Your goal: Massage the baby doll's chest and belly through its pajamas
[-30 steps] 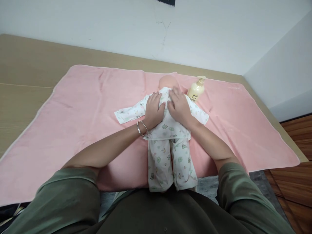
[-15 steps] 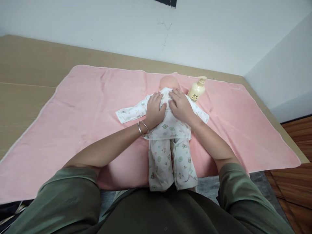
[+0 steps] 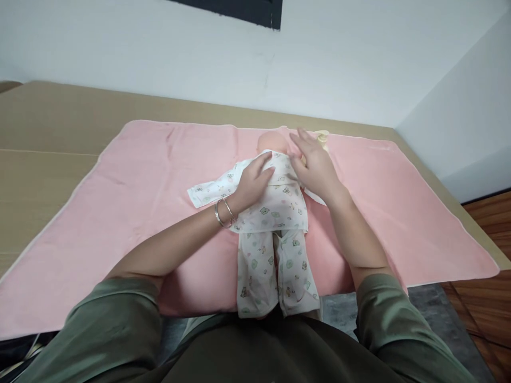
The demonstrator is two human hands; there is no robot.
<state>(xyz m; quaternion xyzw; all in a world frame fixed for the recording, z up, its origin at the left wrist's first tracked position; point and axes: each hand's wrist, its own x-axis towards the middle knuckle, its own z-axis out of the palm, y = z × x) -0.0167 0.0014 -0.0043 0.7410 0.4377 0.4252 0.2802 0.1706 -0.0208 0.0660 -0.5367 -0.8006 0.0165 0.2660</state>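
clothed doll (image 3: 274, 217) lay on pink blanket (image 3: 159, 181), head to 12 o'clock | left hand (image 3: 254, 182) rested open on its upper body, 11 o'clock | right hand (image 3: 318, 166) was open, fingers extended, 1 o'clock, contact unclear | pump bottle (image 3: 322, 137) sat behind, mostly hidden

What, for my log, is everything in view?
Clothed doll: one, white-printed, centre
Blanket: one, pink, beneath doll
Table: one, tan, beneath blanket
Pump bottle: one, cream, partly hidden, right of doll
Walls: two, pale, back and right
Panel: one, black, on back wall
Wood-grain surface: one, brown, right edge
Floor: one, grey, below table
Unclear items: uncounted, dark, bottom left
Unclear object: one, brown, upper left
Bangles: two, silvery, left wrist
Person's shirt: one, dark green, bottom
Left hand: one, bare, on doll
Right hand: one, bare, before bottle
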